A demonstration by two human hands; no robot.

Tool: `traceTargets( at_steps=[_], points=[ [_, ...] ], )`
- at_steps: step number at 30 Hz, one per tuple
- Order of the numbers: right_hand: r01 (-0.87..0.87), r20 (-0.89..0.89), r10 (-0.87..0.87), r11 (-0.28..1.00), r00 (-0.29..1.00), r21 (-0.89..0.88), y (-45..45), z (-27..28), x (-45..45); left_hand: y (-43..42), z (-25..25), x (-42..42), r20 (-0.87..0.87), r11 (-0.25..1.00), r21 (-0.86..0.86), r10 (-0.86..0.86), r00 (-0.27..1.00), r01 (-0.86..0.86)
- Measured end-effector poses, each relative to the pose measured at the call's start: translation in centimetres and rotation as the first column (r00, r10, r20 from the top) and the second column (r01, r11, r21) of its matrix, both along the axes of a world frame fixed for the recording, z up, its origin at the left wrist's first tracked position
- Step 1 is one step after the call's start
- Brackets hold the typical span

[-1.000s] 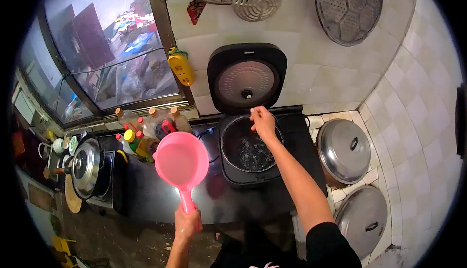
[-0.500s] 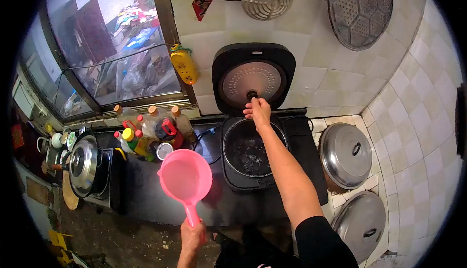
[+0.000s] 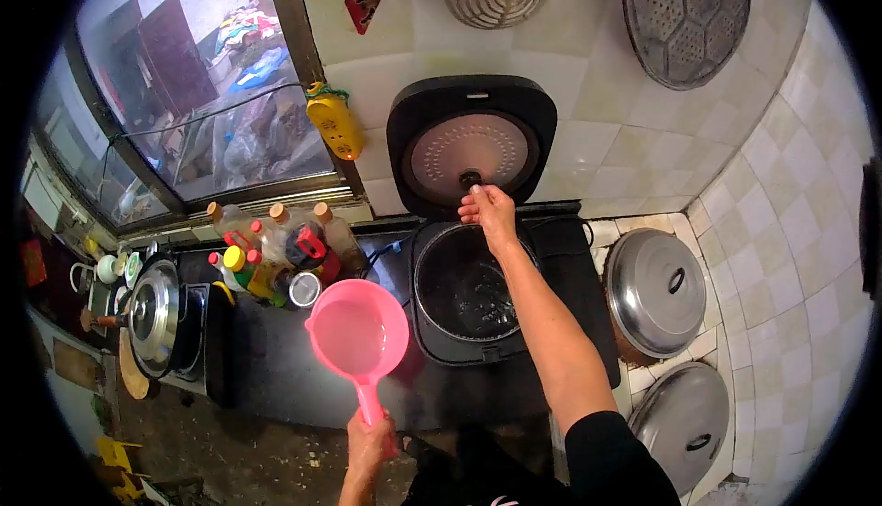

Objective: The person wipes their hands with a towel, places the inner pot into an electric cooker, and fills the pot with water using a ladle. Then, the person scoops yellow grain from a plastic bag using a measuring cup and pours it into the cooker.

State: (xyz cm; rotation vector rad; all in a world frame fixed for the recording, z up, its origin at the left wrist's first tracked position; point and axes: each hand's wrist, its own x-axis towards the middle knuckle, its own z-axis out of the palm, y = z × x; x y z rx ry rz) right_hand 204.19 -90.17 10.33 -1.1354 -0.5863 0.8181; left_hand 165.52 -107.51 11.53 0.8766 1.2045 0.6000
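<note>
My left hand (image 3: 370, 437) is wrapped round the handle of a pink ladle (image 3: 359, 329), held over the front of the dark counter. My right hand (image 3: 490, 215) reaches to the open lid (image 3: 472, 143) of a black cooker; its fingers are pinched together at the small dark knob (image 3: 469, 180) on the lid's inner plate. Whether they grip the knob is hard to tell. Below my right forearm is the cooker's round dark pot (image 3: 459, 276), with shiny wet reflections inside.
Bottles (image 3: 276, 239) and a small can (image 3: 305, 289) stand left of the cooker. A lidded pan (image 3: 154, 318) sits on a stove at far left. Two metal lids (image 3: 657, 290) lie at right. A yellow power strip (image 3: 335, 126) hangs by the window.
My right hand has moved up from over the pot to the knob on the lid. The pink ladle has shifted slightly right in view, still in my left hand.
</note>
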Motion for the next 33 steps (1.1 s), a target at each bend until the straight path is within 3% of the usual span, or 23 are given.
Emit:
traceTargets(
  at_steps=[11, 20, 23, 26, 33],
  points=[
    [-0.015, -0.125, 0.021, 0.999, 0.992, 0.044, -0.1, 0.1, 0.1, 0.1, -0.3, 1.0, -0.029, 0.999, -0.033, 0.024, 0.999, -0.025],
    [0.028, -0.045, -0.027, 0.999, 0.999, 0.028, 0.1, 0.4, 0.0, 0.0, 0.3, 1.9, -0.008, 0.997, -0.073, 0.034, 0.999, -0.034],
    [-0.010, -0.237, 0.017, 0.999, 0.971, 0.032, -0.2, 1.4, -0.2, 0.0, 0.6, 2.0, -0.025, 0.997, -0.077, 0.026, 0.999, -0.028],
    [0.048, -0.141, -0.046, 0.999, 0.989, 0.015, 0.7, 0.9, -0.4, 0.0, 1.2, 2.5, -0.024, 0.995, -0.084, 0.047, 0.999, -0.049],
    [-0.018, -0.086, 0.025, 0.997, 0.996, 0.081, 0.2, 1.1, -0.1, 0.2, 0.3, 2.7, -0.022, 0.997, -0.056, 0.058, 0.998, -0.059]
  ],
)
